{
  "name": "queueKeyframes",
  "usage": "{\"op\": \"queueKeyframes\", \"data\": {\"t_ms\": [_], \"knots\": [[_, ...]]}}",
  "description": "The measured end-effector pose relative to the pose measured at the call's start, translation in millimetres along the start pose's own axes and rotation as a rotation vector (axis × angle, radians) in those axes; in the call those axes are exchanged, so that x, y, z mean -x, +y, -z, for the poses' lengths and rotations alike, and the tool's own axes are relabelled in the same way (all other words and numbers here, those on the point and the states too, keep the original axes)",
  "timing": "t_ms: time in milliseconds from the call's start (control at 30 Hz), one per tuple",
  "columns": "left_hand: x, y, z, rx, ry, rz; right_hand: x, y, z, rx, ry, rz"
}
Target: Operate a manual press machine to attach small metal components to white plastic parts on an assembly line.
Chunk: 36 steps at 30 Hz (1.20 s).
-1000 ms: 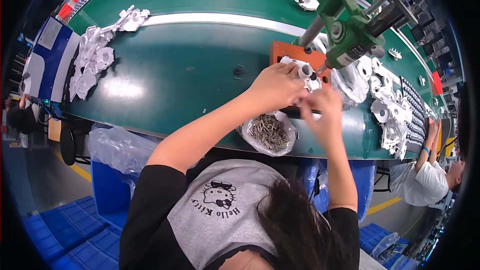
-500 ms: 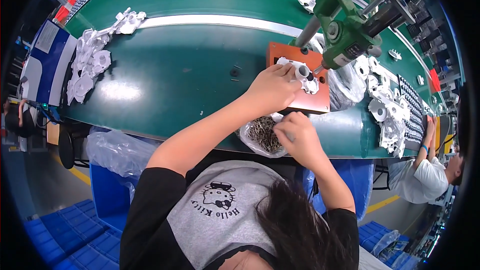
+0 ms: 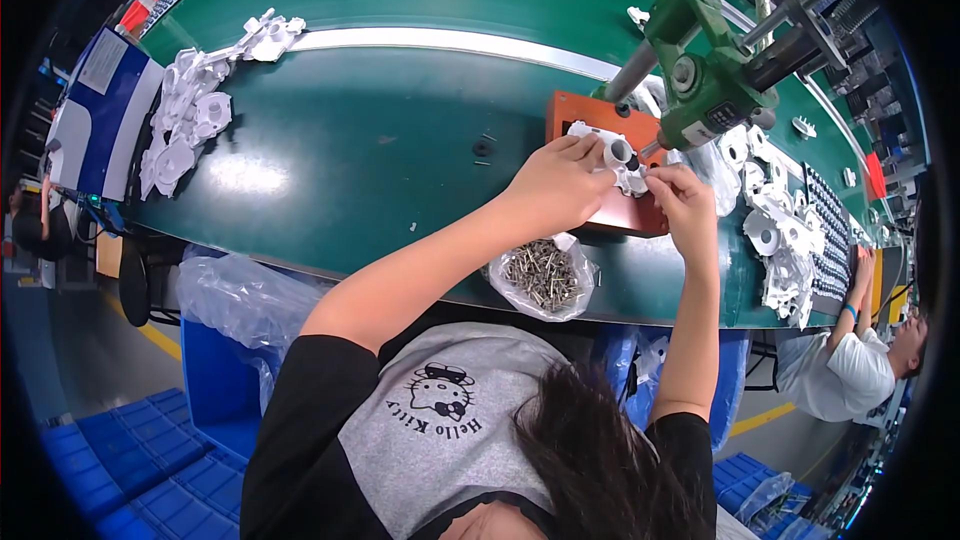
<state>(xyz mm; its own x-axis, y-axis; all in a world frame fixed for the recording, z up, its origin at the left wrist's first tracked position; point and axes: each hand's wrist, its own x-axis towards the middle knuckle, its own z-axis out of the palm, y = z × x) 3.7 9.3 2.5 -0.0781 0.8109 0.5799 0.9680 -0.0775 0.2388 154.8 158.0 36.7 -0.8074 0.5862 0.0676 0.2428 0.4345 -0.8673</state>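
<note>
My left hand (image 3: 562,183) holds a white moulded plastic part (image 3: 618,152) down on an orange fixture block (image 3: 640,218). The part has a raised round collar and a dark spot beside it. At the part's right edge my right hand (image 3: 686,202) is closed in a pinch; whatever lies between thumb and finger is too small to make out. Directly above stands a green press head (image 3: 715,90), its tip close to the part. Nearer to me, a clear plastic bag of small metal pins (image 3: 543,275) lies open at the table's edge.
White plastic parts (image 3: 185,120) are heaped at the left, and more white parts (image 3: 785,240) at the right by a black tray (image 3: 830,230). A few pins and a dark round piece (image 3: 482,148) lie on the green table (image 3: 350,160). A co-worker (image 3: 850,365) sits at the far right.
My right hand has moved from the bag of pins up and right to the white part. The left hand stays on the part. The view has shifted slightly.
</note>
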Motion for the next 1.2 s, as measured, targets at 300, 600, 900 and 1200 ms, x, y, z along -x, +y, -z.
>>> {"op": "queueKeyframes", "data": {"t_ms": [300,600,900,1200], "knots": [[-0.5,-2.0,-2.7,0.04,0.057,0.0,-21.1,3.5,-23.0,-0.027,0.154,0.052],[0.5,-1.3,-0.9,0.001,-0.028,0.026,-14.2,6.9,-28.8,0.257,0.205,0.2],[1.8,-2.6,-3.4,0.01,0.026,0.031,-19.4,9.8,-28.9,0.28,0.09,0.186],[1.2,-2.8,-5.7,0.089,0.073,0.035,-21.4,4.4,-29.8,0.267,0.028,0.151]]}}
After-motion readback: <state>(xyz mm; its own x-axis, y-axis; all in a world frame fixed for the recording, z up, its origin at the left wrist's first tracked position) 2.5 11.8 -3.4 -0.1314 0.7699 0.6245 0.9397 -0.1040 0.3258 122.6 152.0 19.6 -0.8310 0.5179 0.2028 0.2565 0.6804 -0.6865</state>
